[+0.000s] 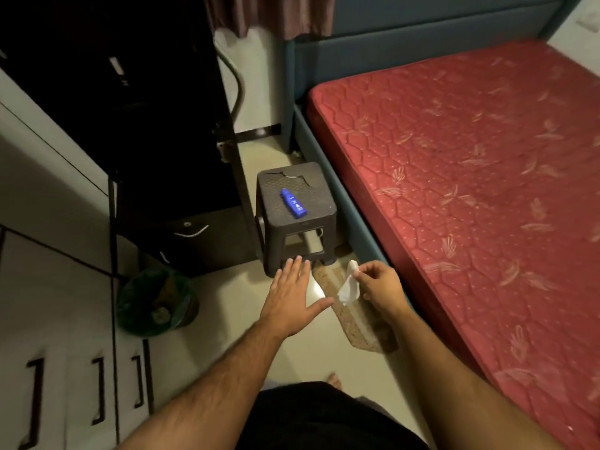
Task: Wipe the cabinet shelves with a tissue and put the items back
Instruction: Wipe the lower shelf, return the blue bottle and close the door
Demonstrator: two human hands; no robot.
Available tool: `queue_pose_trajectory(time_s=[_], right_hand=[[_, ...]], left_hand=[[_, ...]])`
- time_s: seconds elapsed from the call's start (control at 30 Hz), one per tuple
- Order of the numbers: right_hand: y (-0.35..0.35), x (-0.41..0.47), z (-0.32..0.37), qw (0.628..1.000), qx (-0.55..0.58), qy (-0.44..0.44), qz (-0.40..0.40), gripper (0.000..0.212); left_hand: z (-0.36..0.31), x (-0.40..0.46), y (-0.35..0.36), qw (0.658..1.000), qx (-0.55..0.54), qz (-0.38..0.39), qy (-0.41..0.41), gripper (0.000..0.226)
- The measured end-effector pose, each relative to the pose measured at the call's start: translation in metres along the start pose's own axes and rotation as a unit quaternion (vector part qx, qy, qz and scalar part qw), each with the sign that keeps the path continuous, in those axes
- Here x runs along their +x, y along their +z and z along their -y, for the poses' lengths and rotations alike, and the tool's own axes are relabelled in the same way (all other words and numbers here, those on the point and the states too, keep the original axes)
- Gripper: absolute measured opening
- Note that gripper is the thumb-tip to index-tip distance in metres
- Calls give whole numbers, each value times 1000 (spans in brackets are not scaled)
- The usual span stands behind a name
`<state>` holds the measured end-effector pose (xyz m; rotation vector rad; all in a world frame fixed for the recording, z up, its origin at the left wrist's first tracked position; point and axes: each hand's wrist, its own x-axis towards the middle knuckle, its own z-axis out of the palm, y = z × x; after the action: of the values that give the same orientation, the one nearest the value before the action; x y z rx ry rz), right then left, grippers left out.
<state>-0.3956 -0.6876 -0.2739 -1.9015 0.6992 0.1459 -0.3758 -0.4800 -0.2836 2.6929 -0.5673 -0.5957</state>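
Right hand (378,284) pinches a white tissue (349,284); left hand (292,297) reaches out, fingers spread (holding nothing), toward a stool (293,219) carrying 1 blue bottle (293,203)

2 bare forearms, no sleeves in view, dark hair along both. Left hand (292,298) and right hand (380,284): no rings, no watch, no bands. Black shorts (324,417) at bottom edge. 1 bare foot (334,380) on floor.
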Motion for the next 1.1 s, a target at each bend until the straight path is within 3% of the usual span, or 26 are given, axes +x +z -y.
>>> queue_pose_trajectory(time_s=[0.23, 0.53, 0.67, 0.87, 1.1], right_hand=[[-42, 62, -2, 1000, 1, -6, 13, 12], [-57, 148, 10, 1000, -18, 4, 14, 11], [-53, 186, 25, 1000, 1, 10, 21, 8], [-31, 246, 55, 996, -6, 8, 86, 8], [-5, 351, 88, 984, -84, -40, 155, 8]], left_hand=[[-44, 61, -9, 1000, 6, -5, -9, 99], [-42, 151, -25, 999, 18, 28, -16, 100], [-35, 182, -43, 1000, 15, 8, -24, 103], [-21, 226, -60, 996, 9, -20, -82, 106], [-20, 286, -74, 984, -32, -23, -175, 96]])
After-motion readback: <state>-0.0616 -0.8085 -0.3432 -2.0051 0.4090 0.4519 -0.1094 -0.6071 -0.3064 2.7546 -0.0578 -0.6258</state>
